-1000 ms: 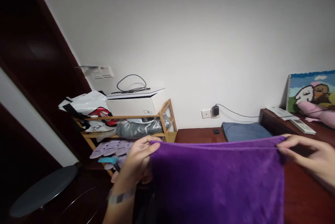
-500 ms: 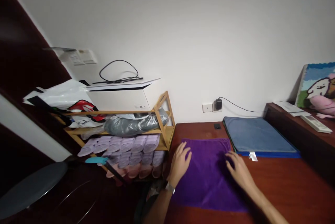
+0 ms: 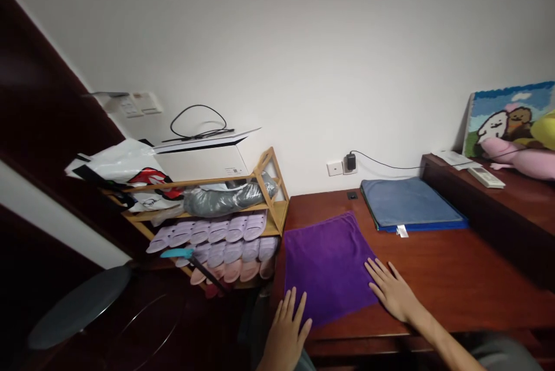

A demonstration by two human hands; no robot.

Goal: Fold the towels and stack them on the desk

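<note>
A purple cloth [image 3: 327,267] lies spread and slightly turned on the reddish-brown desk [image 3: 437,284]. At its lower left corner rests my left hand [image 3: 286,327], fingers spread, fingertips on the cloth. My right hand [image 3: 392,290] lies flat with fingers apart, its fingertips touching the cloth's right edge. Neither hand grips anything. Farther back on the right, a stack of folded cloths [image 3: 410,200] has a grey-blue one on top, a blue one beneath and a white tag [image 3: 402,231] hanging at the front.
Left of the desk stands a wooden rack [image 3: 277,215] with several lilac and pink slippers [image 3: 217,229] and a white box [image 3: 203,163] on top. A plugged-in adapter [image 3: 351,160] trails a cable rightward. A raised ledge holds a remote [image 3: 486,177] and a pink plush toy [image 3: 520,160].
Both hands have moved nearer to me and flattened, the left to the cloth's lower corner, the right to its side edge. The cloth has turned on the desk. The view has shifted slightly right.
</note>
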